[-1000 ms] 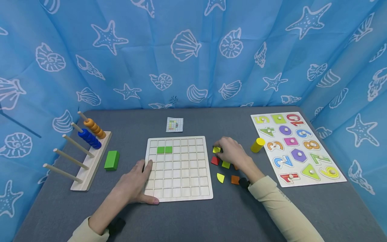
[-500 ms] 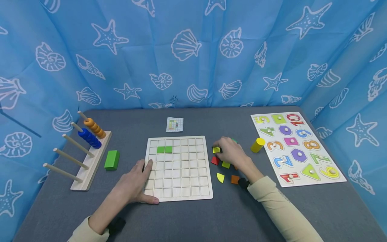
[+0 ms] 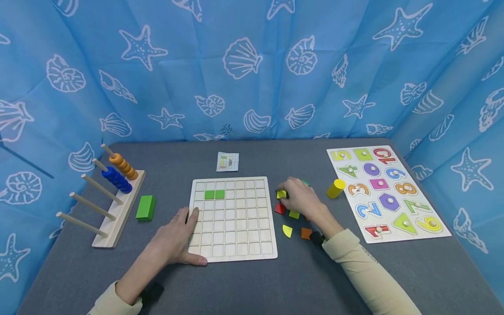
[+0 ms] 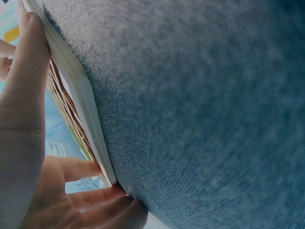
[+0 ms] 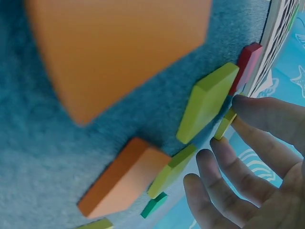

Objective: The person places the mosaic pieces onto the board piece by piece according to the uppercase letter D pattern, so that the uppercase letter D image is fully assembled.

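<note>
A pale wooden grid board (image 3: 236, 227) lies mid-table, with two green square tiles (image 3: 214, 195) in its upper left. Spread around its near left corner, my left hand (image 3: 177, 236) rests against the edges; the left wrist view has the thumb (image 4: 31, 52) along the board's side. To the board's right, my right hand (image 3: 301, 194) pinches a yellow tile (image 5: 226, 123) between thumb and fingertips. Close by it are a red piece (image 3: 280, 209), yellow-green tiles (image 3: 294, 214), a yellow rounded piece (image 3: 287, 231), an orange tile (image 3: 306, 233) and a partly hidden green piece (image 3: 305, 183).
A small printed pattern card (image 3: 227, 162) lies behind the board. On the left stand a peg bead stacker (image 3: 120, 214) and a green block (image 3: 145, 208). A yellow cylinder (image 3: 336, 189) and a number puzzle board (image 3: 387, 192) are on the right. A blue curtain (image 3: 252, 100) hangs behind.
My right hand has shifted only slightly around the yellow tile, and a green piece now shows behind it. The left hand and the board have stayed put.
</note>
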A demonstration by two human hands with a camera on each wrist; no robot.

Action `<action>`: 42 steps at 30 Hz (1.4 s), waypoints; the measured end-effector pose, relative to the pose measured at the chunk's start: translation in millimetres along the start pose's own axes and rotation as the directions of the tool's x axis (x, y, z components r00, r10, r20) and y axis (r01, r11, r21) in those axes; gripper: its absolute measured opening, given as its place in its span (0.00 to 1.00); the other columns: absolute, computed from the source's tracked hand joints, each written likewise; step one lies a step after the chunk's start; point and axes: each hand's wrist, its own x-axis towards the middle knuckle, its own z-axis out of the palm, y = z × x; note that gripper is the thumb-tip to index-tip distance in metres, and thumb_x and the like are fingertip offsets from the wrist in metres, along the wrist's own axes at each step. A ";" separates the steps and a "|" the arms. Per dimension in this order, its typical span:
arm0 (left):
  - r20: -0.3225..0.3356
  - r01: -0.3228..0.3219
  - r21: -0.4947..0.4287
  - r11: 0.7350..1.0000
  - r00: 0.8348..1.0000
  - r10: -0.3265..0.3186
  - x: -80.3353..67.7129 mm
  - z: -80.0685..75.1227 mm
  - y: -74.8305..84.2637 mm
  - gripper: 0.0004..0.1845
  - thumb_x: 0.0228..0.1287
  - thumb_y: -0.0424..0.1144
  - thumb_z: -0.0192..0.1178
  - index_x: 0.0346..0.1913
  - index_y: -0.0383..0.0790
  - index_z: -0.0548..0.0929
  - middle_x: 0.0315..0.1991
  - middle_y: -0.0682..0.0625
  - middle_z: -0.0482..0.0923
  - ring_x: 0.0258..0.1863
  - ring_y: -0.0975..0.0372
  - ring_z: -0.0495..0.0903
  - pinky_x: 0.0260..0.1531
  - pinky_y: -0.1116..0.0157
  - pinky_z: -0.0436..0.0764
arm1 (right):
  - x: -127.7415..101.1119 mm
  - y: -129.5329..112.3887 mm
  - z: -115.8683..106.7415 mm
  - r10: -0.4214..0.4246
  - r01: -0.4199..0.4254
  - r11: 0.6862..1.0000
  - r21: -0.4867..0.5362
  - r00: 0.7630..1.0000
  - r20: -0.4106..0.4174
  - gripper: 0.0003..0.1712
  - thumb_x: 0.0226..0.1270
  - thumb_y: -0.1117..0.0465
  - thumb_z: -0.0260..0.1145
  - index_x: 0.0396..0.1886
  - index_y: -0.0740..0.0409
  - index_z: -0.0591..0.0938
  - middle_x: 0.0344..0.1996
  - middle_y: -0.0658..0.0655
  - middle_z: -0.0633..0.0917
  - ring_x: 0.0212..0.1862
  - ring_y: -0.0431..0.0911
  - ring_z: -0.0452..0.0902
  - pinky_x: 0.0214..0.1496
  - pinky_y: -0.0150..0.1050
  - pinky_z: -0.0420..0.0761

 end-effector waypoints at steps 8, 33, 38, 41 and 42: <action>-0.018 -0.007 -0.003 1.000 1.000 0.007 -0.5 0.3 0.3 0.74 0.31 0.76 0.76 0.77 0.30 0.61 0.72 0.26 0.62 0.69 0.35 0.71 0.47 0.40 0.84 | 1.3 -11.6 0.0 -0.032 0.032 0.999 -0.010 0.999 -0.039 0.16 0.65 0.66 0.71 0.53 0.62 0.88 0.48 0.63 0.86 0.36 0.48 0.74 0.30 0.35 0.71; -0.032 -0.011 0.009 1.000 0.999 0.011 -1.1 0.1 0.6 0.74 0.32 0.76 0.77 0.77 0.30 0.61 0.71 0.26 0.63 0.67 0.36 0.73 0.46 0.40 0.84 | 24.2 -64.9 10.0 -0.134 0.133 0.991 -0.016 0.990 -0.051 0.15 0.65 0.67 0.71 0.51 0.61 0.89 0.47 0.61 0.86 0.43 0.51 0.82 0.31 0.42 0.80; -0.042 -0.021 0.001 1.000 0.999 0.021 -1.3 0.5 -0.1 0.73 0.32 0.75 0.77 0.77 0.29 0.62 0.71 0.26 0.63 0.67 0.36 0.73 0.46 0.41 0.84 | 29.9 -75.8 14.7 -0.152 0.152 0.988 -0.005 0.987 -0.050 0.14 0.65 0.67 0.71 0.51 0.61 0.89 0.46 0.61 0.87 0.44 0.51 0.82 0.35 0.45 0.84; -0.043 -0.025 -0.001 1.000 0.999 0.025 -1.3 0.5 -0.4 0.74 0.31 0.75 0.77 0.76 0.29 0.62 0.71 0.26 0.63 0.67 0.36 0.73 0.47 0.41 0.84 | 33.4 -81.7 17.4 -0.164 0.164 0.986 0.000 0.985 -0.051 0.15 0.66 0.66 0.71 0.51 0.61 0.89 0.47 0.61 0.87 0.45 0.52 0.83 0.39 0.48 0.86; -0.042 -0.024 -0.002 1.000 0.999 0.024 -1.3 0.5 -0.6 0.74 0.31 0.75 0.77 0.76 0.29 0.62 0.71 0.26 0.63 0.67 0.35 0.72 0.47 0.41 0.84 | 34.6 -83.6 18.3 -0.171 0.171 0.985 0.003 0.984 -0.054 0.14 0.66 0.66 0.71 0.51 0.62 0.89 0.46 0.61 0.87 0.46 0.53 0.83 0.40 0.48 0.86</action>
